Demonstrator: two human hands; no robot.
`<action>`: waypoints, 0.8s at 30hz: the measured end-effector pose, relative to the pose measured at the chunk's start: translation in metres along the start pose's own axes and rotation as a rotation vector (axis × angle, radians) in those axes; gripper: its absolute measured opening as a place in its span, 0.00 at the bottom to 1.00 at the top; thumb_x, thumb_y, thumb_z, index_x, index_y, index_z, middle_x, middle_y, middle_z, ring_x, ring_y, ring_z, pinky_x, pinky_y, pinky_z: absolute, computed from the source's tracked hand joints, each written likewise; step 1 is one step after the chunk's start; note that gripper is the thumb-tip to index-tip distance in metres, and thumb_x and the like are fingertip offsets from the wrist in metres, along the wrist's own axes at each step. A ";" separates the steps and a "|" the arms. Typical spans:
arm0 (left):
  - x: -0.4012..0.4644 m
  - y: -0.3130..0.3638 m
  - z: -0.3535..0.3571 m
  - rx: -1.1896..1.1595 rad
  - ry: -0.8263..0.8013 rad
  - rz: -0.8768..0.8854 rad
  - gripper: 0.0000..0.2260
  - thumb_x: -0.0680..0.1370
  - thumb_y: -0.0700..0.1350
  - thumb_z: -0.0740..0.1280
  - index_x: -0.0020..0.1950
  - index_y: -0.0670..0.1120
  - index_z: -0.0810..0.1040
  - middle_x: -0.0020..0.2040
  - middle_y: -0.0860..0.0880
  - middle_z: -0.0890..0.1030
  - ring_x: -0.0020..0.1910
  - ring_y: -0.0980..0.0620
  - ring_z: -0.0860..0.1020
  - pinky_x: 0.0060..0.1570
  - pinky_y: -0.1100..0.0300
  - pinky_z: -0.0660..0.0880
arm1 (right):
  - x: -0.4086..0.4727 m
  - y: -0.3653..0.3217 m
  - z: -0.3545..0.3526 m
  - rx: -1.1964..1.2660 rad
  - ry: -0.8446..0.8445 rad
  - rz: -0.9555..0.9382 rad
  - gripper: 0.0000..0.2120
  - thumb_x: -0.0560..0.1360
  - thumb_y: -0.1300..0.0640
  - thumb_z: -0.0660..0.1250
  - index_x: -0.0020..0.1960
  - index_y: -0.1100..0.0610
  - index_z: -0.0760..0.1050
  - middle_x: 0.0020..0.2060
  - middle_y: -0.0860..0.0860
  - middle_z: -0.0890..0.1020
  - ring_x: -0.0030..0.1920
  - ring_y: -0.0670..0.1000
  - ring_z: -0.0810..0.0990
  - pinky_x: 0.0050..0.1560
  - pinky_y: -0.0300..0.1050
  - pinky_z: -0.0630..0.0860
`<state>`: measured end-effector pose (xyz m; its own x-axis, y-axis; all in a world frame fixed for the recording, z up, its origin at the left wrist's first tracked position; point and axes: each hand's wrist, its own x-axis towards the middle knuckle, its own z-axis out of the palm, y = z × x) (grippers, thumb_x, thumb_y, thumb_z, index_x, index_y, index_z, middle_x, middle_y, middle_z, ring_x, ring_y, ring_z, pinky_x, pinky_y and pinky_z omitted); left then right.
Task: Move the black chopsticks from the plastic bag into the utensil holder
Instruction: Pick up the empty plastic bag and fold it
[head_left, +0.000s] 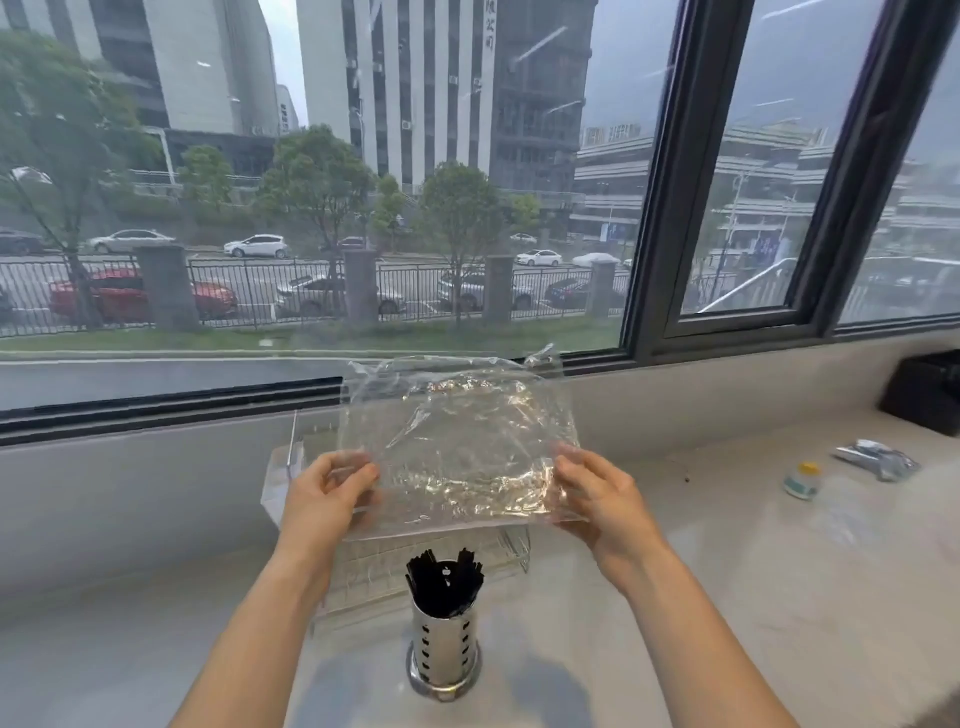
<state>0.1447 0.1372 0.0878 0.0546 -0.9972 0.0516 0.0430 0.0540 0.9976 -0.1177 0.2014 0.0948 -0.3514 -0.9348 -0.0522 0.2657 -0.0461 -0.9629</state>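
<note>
**Bag held up and seemingly empty, chopsticks already upright in the holder**

Both hands are raised over the pale countertop, holding a clear plastic bag stretched between them; the left hand pinches the bag's lower left edge, thumb in front and fingers curled behind the film, and the right hand pinches the lower right edge in the same manner; neither hand holds anything else. The bag hangs crumpled and see-through, and no dark sticks show through it, so it looks empty, though its creases glare too much to be sure of every fold.

The black chopsticks stand bundled in the perforated steel utensil holder, their long axis close to vertical, tops fanning slightly above the rim; the holder sits on the counter below the bag and nearer the person, roughly midway between the two forearms, perhaps a shade closer to the right wrist line. A clear dish rack lies just behind the holder, partly hidden by the bag.

Judging from this, the transfer appears complete or nearly so; what remains is likely to check the bag and set it aside. Any further stick would need to travel downward and toward the body from the bag's mouth, and either hand could reach the holder equally well. Off to the right, well apart, rest a small yellow-capped bottle and a silvery packet.
</note>
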 end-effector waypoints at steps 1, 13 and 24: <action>0.000 -0.007 0.012 0.007 -0.028 -0.015 0.06 0.80 0.41 0.70 0.56 0.47 0.80 0.51 0.48 0.85 0.42 0.51 0.83 0.38 0.61 0.76 | 0.001 0.006 -0.014 0.004 0.043 0.005 0.08 0.78 0.62 0.69 0.54 0.53 0.84 0.36 0.48 0.81 0.36 0.50 0.78 0.33 0.44 0.79; -0.060 -0.116 0.241 0.146 -0.461 -0.159 0.17 0.75 0.27 0.65 0.43 0.48 0.67 0.50 0.43 0.85 0.43 0.46 0.81 0.44 0.53 0.78 | -0.064 0.062 -0.263 0.179 0.666 0.115 0.08 0.78 0.63 0.67 0.55 0.57 0.83 0.39 0.53 0.83 0.36 0.54 0.81 0.36 0.46 0.79; -0.210 -0.280 0.419 0.470 -1.019 -0.384 0.13 0.77 0.38 0.72 0.62 0.46 0.82 0.56 0.49 0.83 0.46 0.55 0.81 0.45 0.70 0.77 | -0.195 0.166 -0.486 0.258 1.234 0.375 0.05 0.78 0.66 0.67 0.48 0.57 0.79 0.36 0.54 0.79 0.33 0.54 0.77 0.29 0.43 0.80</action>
<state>-0.2970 0.3094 -0.1830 -0.7109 -0.5370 -0.4542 -0.4990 -0.0699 0.8638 -0.4409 0.5474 -0.1835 -0.7664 0.0231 -0.6420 0.6405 -0.0497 -0.7664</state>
